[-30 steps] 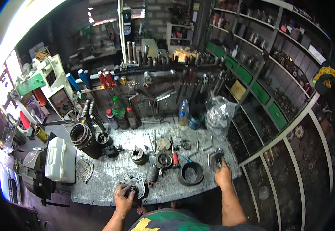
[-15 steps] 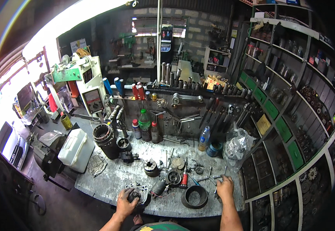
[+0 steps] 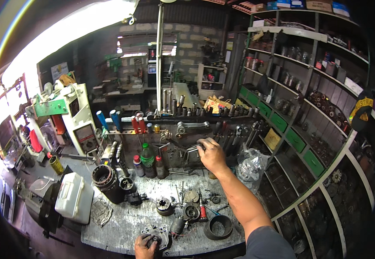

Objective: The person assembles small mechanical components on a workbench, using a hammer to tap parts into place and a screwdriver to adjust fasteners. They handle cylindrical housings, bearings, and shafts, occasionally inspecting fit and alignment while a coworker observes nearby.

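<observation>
While left hand (image 3: 145, 245) stays on housing (image 3: 158, 236), right hand (image 3: 212, 155) now at wrenches (image 3: 192, 149)

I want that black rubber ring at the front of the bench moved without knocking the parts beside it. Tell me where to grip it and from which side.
Grip the black rubber ring by its near right rim, fingers pinching the wall from above. It lies flat with its opening up, so the wall is exposed, and small metal parts crowd its left side, while its right side looks clearer.

Grimy round metal housing (image 3: 156, 237), bench-front
</observation>
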### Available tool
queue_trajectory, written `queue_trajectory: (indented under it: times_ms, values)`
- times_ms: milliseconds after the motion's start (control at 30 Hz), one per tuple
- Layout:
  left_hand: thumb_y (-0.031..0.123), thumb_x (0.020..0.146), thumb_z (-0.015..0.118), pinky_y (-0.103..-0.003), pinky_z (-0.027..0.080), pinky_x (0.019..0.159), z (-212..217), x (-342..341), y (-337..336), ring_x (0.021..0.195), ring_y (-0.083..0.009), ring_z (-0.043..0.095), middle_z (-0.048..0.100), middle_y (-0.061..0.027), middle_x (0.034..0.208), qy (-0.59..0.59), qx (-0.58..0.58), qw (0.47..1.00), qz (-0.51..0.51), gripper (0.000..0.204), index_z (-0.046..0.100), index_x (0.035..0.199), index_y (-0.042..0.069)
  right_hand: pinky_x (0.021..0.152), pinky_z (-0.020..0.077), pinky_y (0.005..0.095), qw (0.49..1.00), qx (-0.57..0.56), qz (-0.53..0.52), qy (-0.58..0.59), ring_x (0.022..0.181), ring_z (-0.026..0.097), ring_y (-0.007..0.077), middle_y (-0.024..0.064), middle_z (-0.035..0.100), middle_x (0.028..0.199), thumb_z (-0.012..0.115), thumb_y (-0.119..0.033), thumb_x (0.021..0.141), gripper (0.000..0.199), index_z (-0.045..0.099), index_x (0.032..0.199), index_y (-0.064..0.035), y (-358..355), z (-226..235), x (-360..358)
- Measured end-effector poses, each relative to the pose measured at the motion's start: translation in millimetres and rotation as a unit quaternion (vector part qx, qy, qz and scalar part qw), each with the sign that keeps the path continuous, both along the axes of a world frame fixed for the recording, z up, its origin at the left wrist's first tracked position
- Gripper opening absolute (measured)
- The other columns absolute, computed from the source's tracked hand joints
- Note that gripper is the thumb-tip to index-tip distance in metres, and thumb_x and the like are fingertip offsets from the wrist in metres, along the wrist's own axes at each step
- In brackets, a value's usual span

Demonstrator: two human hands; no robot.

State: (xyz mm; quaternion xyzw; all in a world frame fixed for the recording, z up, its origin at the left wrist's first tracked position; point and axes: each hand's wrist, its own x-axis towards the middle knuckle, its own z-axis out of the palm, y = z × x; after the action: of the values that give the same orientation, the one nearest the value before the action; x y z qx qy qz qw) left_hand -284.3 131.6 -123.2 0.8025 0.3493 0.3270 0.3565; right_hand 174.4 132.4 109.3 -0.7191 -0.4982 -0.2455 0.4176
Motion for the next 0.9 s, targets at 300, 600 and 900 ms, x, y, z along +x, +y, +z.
queue_trajectory:
  times_ms: [300, 600, 900]
  values:
    - [0.02, 0.094, 0.085, -0.045, 0.059, 0.099, 12, -3, 8, 0.112, -0.0399, 0.074, 0.077, -0.0214, 0.124, -0.031, -0.135, 0.989, -0.059, 0.034, 0.08, 0.123, 0.004, 0.092, 0.0598, 0.0484, 0.998, 0.018, -0.067, 0.001, 0.104, 0.074, 0.0423, 0.0191, 0.077, 0.109, 0.078, -0.013, 0.095, 0.018, 0.079, 0.111, -0.0036, 23, 2, 66]
    - [0.02, 0.08, 0.091, -0.049, 0.059, 0.097, -5, 1, 7, 0.111, -0.0391, 0.072, 0.076, -0.017, 0.117, 0.023, 0.026, 0.999, -0.007, 0.033, 0.085, 0.11, 0.008, 0.1, 0.0561, 0.049, 0.997, 0.011, -0.06, -0.05, 0.105, 0.073, 0.0401, 0.0141, 0.077, 0.11, 0.078, -0.016, 0.096, 0.02, 0.079, 0.112, -0.006, 53, 15, 83]
    - [0.019, 0.082, 0.089, -0.048, 0.059, 0.097, -5, 3, -3, 0.111, -0.0389, 0.073, 0.077, -0.0162, 0.117, 0.024, 0.015, 0.999, 0.025, 0.031, 0.085, 0.111, 0.008, 0.088, 0.0601, 0.0466, 0.999, 0.041, -0.003, -0.028, 0.1, 0.075, 0.0408, 0.0179, 0.077, 0.108, 0.078, -0.011, 0.095, 0.019, 0.078, 0.112, -0.0018, 60, 5, 64]
